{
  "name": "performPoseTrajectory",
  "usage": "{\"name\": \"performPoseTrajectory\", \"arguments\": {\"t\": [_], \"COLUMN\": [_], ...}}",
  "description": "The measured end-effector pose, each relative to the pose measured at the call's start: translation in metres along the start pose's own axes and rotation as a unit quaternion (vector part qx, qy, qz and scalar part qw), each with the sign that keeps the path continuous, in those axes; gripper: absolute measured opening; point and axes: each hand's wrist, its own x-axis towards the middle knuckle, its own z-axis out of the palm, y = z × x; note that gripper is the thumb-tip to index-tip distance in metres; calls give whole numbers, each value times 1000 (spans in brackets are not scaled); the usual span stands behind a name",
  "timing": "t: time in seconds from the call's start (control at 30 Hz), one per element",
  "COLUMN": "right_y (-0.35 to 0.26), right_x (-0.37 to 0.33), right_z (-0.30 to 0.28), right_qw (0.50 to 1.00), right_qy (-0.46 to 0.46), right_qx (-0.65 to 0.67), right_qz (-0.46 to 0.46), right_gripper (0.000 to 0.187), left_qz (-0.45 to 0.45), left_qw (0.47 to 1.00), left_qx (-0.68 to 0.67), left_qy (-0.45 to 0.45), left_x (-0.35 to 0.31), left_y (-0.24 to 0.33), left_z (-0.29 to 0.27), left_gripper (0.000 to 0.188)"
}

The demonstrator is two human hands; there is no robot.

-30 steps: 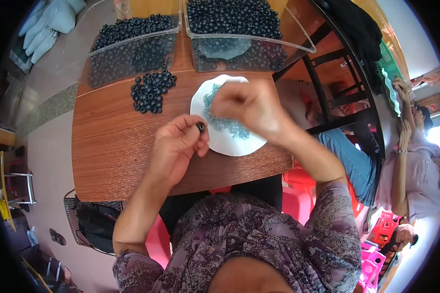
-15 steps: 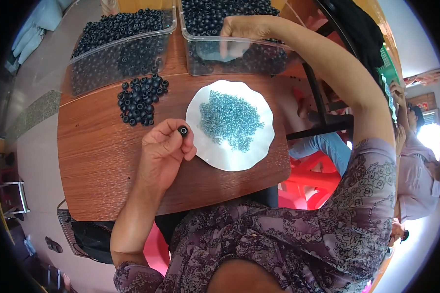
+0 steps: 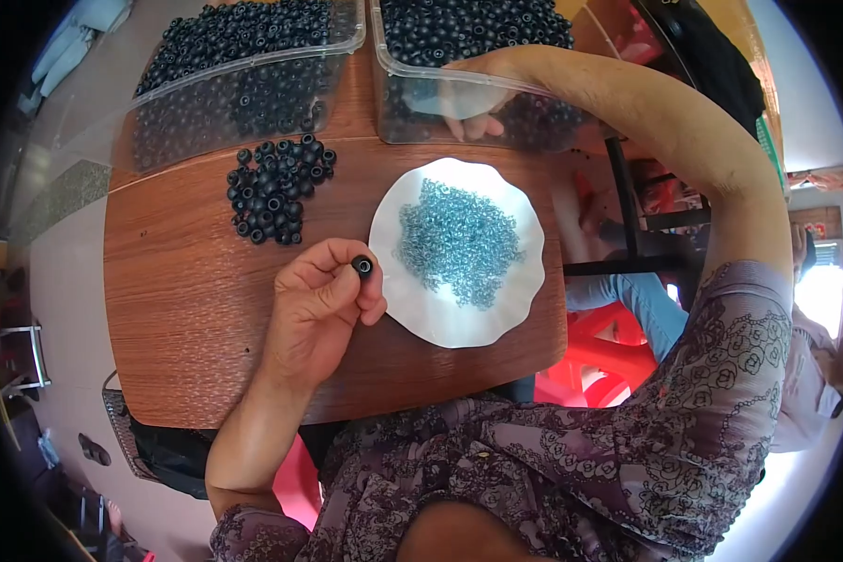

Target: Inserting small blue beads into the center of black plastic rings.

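Note:
My left hand (image 3: 320, 304) is closed in a pinch on a round black bead (image 3: 362, 266), its hole facing up. It hovers at the left rim of a white scalloped plate (image 3: 459, 330), which bears a heap of tiny clear blue-green beads (image 3: 459, 239). My right hand (image 3: 478, 98) reaches into the right clear plastic box (image 3: 412, 131), which holds many black beads (image 3: 468, 28). Through the box's front wall its fingertips show, hanging down and apart, with nothing visible between them.
A loose pile of black beads (image 3: 276, 187) lies on the wooden table (image 3: 178, 309), left of the plate. Behind it stands a second clear box (image 3: 347, 45) full of black beads. Beyond the table's right edge are a red stool (image 3: 604, 347) and another person's jeans-clad leg (image 3: 651, 304).
My right hand has dropped lower into the right box, behind its front wall. The left hand keeps its pinch on the bead. The whole view has shifted slightly.

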Motion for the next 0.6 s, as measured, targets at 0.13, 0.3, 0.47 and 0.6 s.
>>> {"name": "performPoseTrajectory", "arguments": {"t": [0.13, 0.3, 0.47, 0.6], "right_y": [-5, 3, 3, -1], "right_x": [-9, -21, -37, -63], "right_z": [-4, 0, 8, 21], "right_qw": [1000, 979, 965, 906], "right_qy": [23, 106, 190, 367], "right_qx": [5, 176, 179, 204], "right_qz": [-6, 7, -6, -58], "right_gripper": [19, 18, 16, 8], "left_qz": [2, 9, 27, 34], "left_qw": [1000, 1000, 999, 999], "left_qx": [4, 5, 10, 10], "left_qy": [8, 8, 13, 10], "left_x": [2, 3, 2, 1], "left_y": [1, 1, 2, 2], "left_z": [-1, -1, -1, 2], "left_gripper": [20, 18, 17, 16]}}
